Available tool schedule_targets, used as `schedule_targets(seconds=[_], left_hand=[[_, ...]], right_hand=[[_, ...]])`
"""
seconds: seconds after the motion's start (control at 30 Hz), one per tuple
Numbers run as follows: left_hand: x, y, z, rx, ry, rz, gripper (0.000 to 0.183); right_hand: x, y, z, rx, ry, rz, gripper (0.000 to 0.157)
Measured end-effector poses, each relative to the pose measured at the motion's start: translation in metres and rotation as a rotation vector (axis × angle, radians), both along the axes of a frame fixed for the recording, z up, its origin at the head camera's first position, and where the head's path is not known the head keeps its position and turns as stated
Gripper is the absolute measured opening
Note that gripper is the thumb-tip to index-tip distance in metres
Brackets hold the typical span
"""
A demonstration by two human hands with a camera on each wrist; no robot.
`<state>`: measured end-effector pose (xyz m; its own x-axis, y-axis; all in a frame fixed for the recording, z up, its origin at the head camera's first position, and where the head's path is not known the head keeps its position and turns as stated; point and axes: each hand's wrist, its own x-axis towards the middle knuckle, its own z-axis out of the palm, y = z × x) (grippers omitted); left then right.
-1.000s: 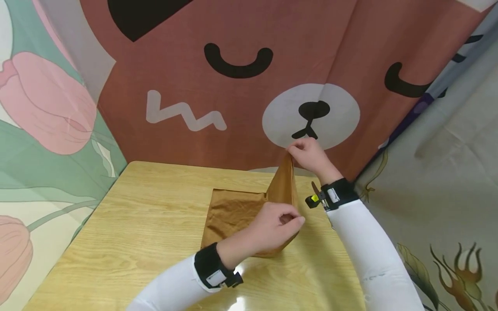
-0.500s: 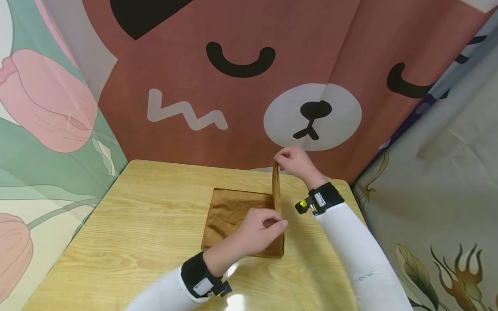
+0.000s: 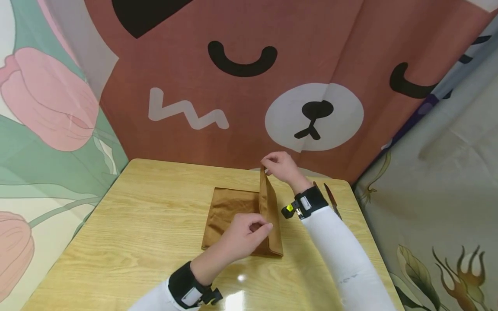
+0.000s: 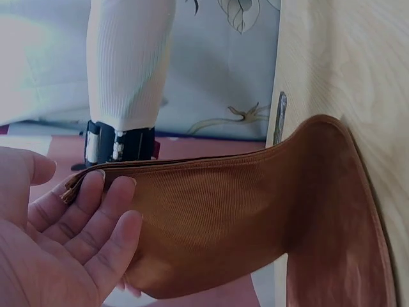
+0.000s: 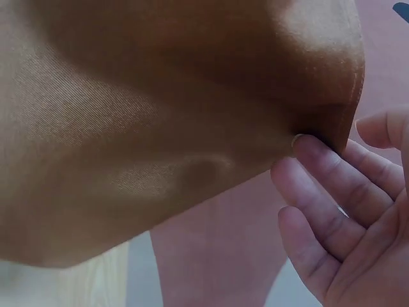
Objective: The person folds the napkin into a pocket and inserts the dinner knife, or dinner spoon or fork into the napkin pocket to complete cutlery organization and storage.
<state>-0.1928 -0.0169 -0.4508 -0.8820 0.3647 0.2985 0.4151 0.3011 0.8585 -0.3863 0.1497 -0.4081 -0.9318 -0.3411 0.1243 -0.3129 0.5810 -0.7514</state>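
A brown cloth [image 3: 232, 205], folded in layers, lies on the wooden table with its right part raised as a standing flap [image 3: 270, 207]. My right hand [image 3: 284, 167] pinches the far upper corner of this flap; the right wrist view shows the fingertips [image 5: 307, 144] against the fabric. Nearer to me, my left hand [image 3: 245, 235] pinches the other raised corner above the cloth. In the left wrist view the layered edge of the cloth [image 4: 198, 198] runs from the left fingers [image 4: 118, 192] down to the tabletop.
A slim, dark, pointed object [image 3: 331, 198] lies on the table [image 3: 155, 233] beyond the right sleeve, which partly hides it. A printed bear curtain [image 3: 186, 147] hangs at the back, and a pale fabric [image 3: 447, 181] closes off the right side.
Both hands have moved left, taking the raised flap with them. It leaned right, then stood upright, and now tips left over the rest of the cloth. The dark slim object shows more.
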Motion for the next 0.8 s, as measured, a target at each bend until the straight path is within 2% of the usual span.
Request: schedule_targets(seconds=[0.47,0.8], left_hand=[[0.002,-0.021,-0.013,0.010,-0.034,0.122,0.016],[0.005,-0.037,-0.033,0.030,-0.067,0.195,0.018]], right_hand=[[-0.002,-0.020,-0.019,-0.093,-0.043,-0.012,0.027],[0.000,-0.039,-0.035,-0.132,-0.069,-0.037,0.025]])
